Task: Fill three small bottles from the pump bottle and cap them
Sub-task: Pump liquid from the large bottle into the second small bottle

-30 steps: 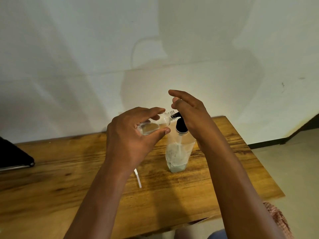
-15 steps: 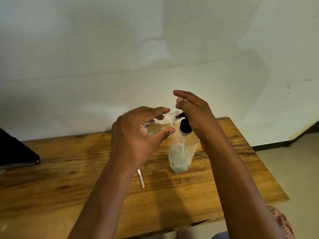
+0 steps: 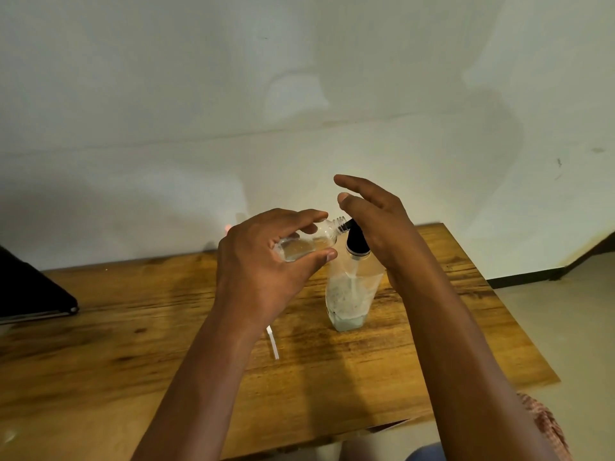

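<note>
Against the pale wall (image 3: 299, 94) stands a wooden table (image 3: 133, 327) with bare boards at its near side. On it, near the far right corner, stands the pump bottle (image 3: 349, 294) — clear, squat, a little cloudy liquid left at the bottom, upright so its black pump head (image 3: 356, 241) can be pushed straight down. The right hand (image 3: 376, 224) rests over that pump head with fingers straight and spread, the palm doing the pressing, I judge. The left hand (image 3: 266, 257) pinches one small bottle (image 3: 309, 244) between thumb and curled fingers, tipped nearly on its side, its threaded mouth brought right against the spout so the liquid runs in. It looks partly full. A dark flat object (image 3: 30, 294) lies at the left edge, a thin white strip (image 3: 273, 341) under the left wrist. No label or writing is legible — none shows on either bottle.
</note>
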